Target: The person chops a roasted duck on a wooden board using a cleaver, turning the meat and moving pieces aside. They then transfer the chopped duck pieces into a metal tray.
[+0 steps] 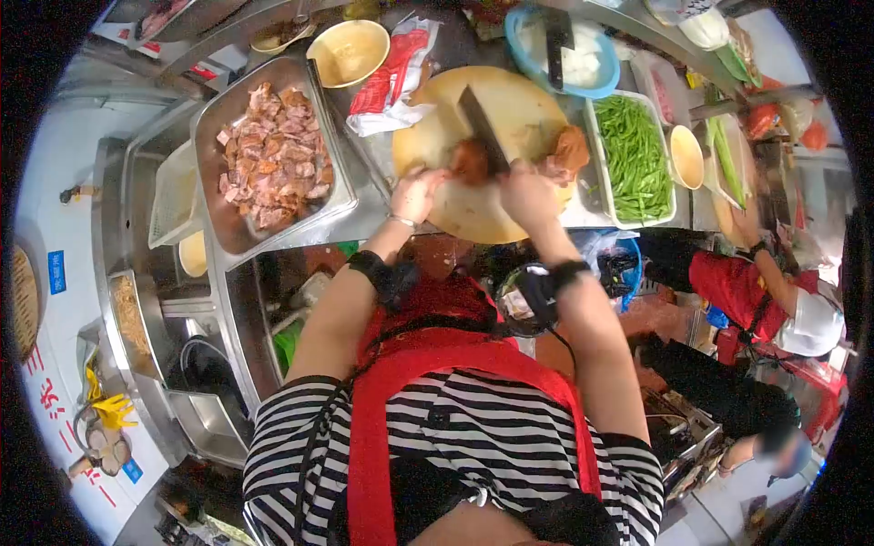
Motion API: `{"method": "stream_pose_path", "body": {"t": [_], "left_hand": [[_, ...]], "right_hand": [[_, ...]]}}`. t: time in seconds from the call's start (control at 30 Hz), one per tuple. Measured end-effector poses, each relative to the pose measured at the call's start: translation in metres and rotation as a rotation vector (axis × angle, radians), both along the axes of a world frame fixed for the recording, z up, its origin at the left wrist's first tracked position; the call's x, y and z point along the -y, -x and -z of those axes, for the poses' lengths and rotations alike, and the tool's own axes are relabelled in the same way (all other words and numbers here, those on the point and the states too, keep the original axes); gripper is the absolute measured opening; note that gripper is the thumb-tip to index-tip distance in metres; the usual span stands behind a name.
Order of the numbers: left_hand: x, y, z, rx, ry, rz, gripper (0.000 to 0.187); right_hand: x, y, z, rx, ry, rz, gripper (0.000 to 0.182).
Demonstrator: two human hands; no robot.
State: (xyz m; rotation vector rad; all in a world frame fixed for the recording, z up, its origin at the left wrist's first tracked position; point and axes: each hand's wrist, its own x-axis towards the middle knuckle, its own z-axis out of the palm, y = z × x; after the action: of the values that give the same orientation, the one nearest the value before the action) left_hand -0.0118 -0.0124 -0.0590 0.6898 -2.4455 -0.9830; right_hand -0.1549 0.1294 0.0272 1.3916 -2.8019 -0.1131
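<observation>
A round yellowish cutting board point(437, 100) lies before me. My right hand point(530, 197) is closed around the handle of a cleaver point(480, 126), whose dark blade lies diagonally across the board. Against the blade's left side is a reddish-brown piece of meat point(470, 162), blurred by motion. My left hand point(419, 194) grips the near left edge of this meat, its fingertips bent together. Another brown piece of meat point(569, 150) rests at the board's right edge, just beyond my right hand.
Left stands a steel tray point(208, 146) of chopped meat, with a yellow bowl point(350, 55) and red-white bag point(393, 80) behind. Right are a white tray point(672, 182) of green strips and a blue basin point(523, 64) with another knife point(557, 45). Co-workers in red point(742, 282) and dark clothing point(728, 391) are nearby.
</observation>
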Motion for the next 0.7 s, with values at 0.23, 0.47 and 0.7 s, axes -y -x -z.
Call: {"method": "stream_pose_path", "body": {"t": [0.23, 0.47, 0.7], "left_hand": [[-0.001, 0.003, -0.017, -0.058, 0.042, 0.000, 0.015], [-0.002, 0.006, -0.025, 0.001, 0.057, -0.002, 0.017], [0.004, 0.004, -0.021, 0.047, 0.001, -0.076, 0.015]], "right_hand": [[0.004, 0.015, -0.029, 0.178, 0.131, 0.046, 0.026], [0.002, 0.003, -0.056, 0.142, 0.650, 0.198, 0.025], [-0.001, -0.009, -0.001, 0.197, -0.039, 0.101, 0.020]]}}
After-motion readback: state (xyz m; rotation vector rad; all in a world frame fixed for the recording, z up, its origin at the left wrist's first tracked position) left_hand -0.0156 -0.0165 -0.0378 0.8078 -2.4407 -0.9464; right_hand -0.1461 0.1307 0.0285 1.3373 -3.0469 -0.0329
